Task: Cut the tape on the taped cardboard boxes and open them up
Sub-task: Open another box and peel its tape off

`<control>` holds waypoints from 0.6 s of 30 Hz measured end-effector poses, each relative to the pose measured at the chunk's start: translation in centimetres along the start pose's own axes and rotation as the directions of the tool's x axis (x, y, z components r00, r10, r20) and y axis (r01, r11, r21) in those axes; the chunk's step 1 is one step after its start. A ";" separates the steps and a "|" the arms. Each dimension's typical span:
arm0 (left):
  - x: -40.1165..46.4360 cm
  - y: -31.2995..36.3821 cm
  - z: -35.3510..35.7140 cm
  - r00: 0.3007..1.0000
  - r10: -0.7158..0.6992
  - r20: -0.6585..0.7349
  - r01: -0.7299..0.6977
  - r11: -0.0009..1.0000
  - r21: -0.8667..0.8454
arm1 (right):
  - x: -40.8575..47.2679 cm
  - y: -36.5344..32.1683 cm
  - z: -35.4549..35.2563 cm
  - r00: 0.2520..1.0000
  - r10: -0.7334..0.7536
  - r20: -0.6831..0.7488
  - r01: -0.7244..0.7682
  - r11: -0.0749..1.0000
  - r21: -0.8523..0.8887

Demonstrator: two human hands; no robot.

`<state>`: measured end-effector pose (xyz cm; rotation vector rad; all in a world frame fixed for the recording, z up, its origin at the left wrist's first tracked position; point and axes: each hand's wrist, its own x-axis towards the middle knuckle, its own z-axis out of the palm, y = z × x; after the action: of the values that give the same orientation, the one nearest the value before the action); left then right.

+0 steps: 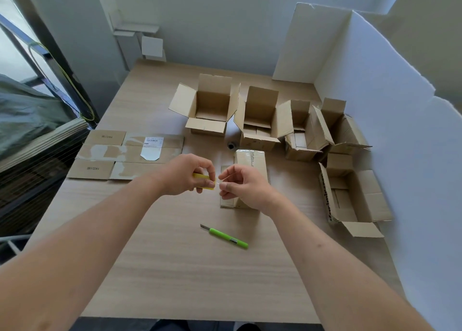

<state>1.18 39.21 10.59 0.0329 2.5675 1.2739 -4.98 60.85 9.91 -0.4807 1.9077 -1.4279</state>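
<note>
A closed, taped cardboard box stands at the table's middle, partly hidden behind my right hand. Above the table in front of it, my left hand grips a small yellow case. My right hand pinches a thin pale strip at the case's right end; what the strip is I cannot tell. A green utility knife lies on the wood nearer to me, its blade out and pointing left, touched by neither hand.
Several opened boxes stand in a row at the back and right, one more lies at the right. Flattened cardboard lies at the left. A white board wall borders the right side. A small dark roll sits behind the taped box.
</note>
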 end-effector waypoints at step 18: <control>0.4 3.5 1.8 0.949 0.255 -0.187 -0.247 0.967 0.067 | -3.0 0.0 -2.4 0.977 0.211 0.005 -0.170 0.773 0.611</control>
<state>0.86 42.82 12.23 0.2659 2.8311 1.3697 -4.63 64.39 11.20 0.0733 1.3680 -1.8185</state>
